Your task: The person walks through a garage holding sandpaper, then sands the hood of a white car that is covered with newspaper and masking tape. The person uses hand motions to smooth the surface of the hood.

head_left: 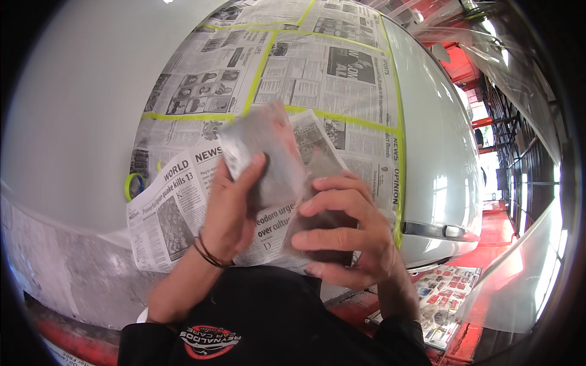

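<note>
My left hand is closed on a flat, shiny grey sheet, its thumb pressed on the face. Motion blurs the sheet, and a pinkish-red patch shows near its right edge. Just to the right, my right hand curls its fingers over a thin brownish-grey sheet, whose lower part is dark between the fingers. What kind of sheets these are, I cannot make out. Beneath both hands lies a loose newspaper page, over further newspaper fixed with yellow-green masking tape on a vehicle.
A roll of yellow-green tape sits at the left edge of the newspaper. White body panels curve away on both sides, with a dark trim piece at right. Clear plastic sheeting hangs at far right above a red floor.
</note>
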Demonstrator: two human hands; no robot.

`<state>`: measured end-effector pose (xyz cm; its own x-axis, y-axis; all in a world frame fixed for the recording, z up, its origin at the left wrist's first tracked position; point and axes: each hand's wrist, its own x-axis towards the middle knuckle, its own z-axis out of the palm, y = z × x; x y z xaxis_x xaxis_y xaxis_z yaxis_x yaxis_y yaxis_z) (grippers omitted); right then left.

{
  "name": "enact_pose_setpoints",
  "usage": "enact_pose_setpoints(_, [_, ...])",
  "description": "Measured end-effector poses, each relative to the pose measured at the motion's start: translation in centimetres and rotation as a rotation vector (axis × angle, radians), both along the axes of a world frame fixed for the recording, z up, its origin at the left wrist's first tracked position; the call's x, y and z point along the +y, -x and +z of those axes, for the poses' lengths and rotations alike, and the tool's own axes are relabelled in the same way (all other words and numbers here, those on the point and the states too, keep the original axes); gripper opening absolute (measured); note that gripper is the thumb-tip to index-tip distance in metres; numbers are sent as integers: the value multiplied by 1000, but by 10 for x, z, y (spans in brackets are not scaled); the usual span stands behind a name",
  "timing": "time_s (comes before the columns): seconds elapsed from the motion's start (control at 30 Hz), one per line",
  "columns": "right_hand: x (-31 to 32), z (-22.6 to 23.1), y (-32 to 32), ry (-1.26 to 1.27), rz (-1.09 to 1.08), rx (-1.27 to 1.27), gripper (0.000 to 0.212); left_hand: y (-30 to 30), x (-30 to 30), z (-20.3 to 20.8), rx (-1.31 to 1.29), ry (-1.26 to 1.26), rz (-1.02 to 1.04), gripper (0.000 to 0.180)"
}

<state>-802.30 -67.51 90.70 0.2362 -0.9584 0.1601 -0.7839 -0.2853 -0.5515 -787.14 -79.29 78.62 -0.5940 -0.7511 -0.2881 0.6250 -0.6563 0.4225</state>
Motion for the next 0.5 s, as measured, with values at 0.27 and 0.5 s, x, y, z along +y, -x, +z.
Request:
enact_pose_setpoints(0.27, [7,-4,42,2,-82,308,50,-18,25,8,8,-141,-191,45])
enact_pose_setpoints(0.5, [-19,13,50,270,-183,540,36,-13,12,-3,-313,661,-55,44])
